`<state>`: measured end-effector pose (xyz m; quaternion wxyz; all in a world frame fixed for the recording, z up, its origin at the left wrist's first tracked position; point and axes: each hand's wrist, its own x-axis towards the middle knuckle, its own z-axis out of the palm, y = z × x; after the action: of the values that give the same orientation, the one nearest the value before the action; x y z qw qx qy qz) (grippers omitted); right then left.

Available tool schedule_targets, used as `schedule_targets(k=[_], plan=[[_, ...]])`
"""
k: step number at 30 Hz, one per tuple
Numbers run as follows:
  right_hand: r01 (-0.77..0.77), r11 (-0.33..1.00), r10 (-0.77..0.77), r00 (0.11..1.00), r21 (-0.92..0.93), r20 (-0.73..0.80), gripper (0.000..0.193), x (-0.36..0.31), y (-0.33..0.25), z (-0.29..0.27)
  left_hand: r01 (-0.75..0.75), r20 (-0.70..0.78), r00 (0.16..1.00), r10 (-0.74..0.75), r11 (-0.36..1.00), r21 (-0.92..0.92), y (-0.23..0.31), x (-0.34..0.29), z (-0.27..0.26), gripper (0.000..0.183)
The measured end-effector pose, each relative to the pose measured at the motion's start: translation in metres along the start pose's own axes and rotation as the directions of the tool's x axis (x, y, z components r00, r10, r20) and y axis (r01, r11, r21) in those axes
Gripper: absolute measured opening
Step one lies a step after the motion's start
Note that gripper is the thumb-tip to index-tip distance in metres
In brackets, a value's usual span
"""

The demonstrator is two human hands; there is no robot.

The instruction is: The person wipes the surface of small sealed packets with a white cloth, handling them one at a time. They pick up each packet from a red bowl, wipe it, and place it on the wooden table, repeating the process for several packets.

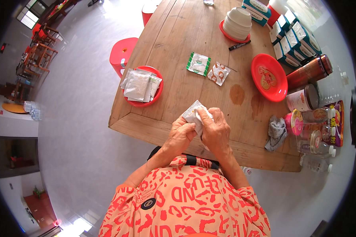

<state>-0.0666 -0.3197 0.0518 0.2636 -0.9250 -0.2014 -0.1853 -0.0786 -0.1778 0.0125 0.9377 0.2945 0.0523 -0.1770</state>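
Note:
Above the table's near edge, both of my hands are closed on a white sachet [192, 111]. My left hand [180, 135] pinches its left side between thumb and fingers. My right hand [216, 128] grips its right side, and the fingers hide part of it. Beyond my hands lie a green-edged white blister pack [198, 64] and a small white packet with orange-brown rings [218, 74]. To the left, a red plate [158, 94] carries several white sachets [137, 85] in a loose pile.
On the wooden table [170, 59], a red plate [269, 77] sits at right, with a grey cloth [276, 133], plastic bottles [319, 149], and a copper-coloured flask [310, 72] nearby. Farther back are stacked white bowls [237, 24] and tissue boxes [294, 41]. A red stool [122, 53] stands left.

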Motion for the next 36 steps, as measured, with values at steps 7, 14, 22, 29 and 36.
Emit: schedule_targets(k=[7,14,22,29,36], plan=[[0.066,0.991,-0.080,0.988,0.117,0.128,0.046,-0.011,0.003,-0.018,0.015,-0.008,1.000,-0.015,0.999,-0.035,0.009,-0.004,0.006,0.045],[-0.047,0.991,0.043,0.998,0.121,0.043,0.044,0.001,0.007,-0.013,0.016,-0.032,0.999,-0.018,0.999,-0.052,0.006,-0.007,0.003,0.040],[-0.048,0.994,0.028,0.981,0.101,0.193,0.043,-0.017,0.009,-0.022,-0.026,-0.064,0.998,0.020,0.995,-0.092,0.012,-0.005,0.008,0.043],[-0.048,0.998,0.053,0.992,-0.049,0.111,0.039,0.008,-0.001,-0.015,0.039,-0.058,0.997,-0.041,0.999,-0.030,0.000,-0.007,0.007,0.040],[0.067,0.997,-0.062,0.987,-0.029,0.151,0.040,0.004,-0.011,-0.001,0.037,0.022,0.999,-0.033,0.965,-0.259,0.006,-0.006,-0.002,0.038]])
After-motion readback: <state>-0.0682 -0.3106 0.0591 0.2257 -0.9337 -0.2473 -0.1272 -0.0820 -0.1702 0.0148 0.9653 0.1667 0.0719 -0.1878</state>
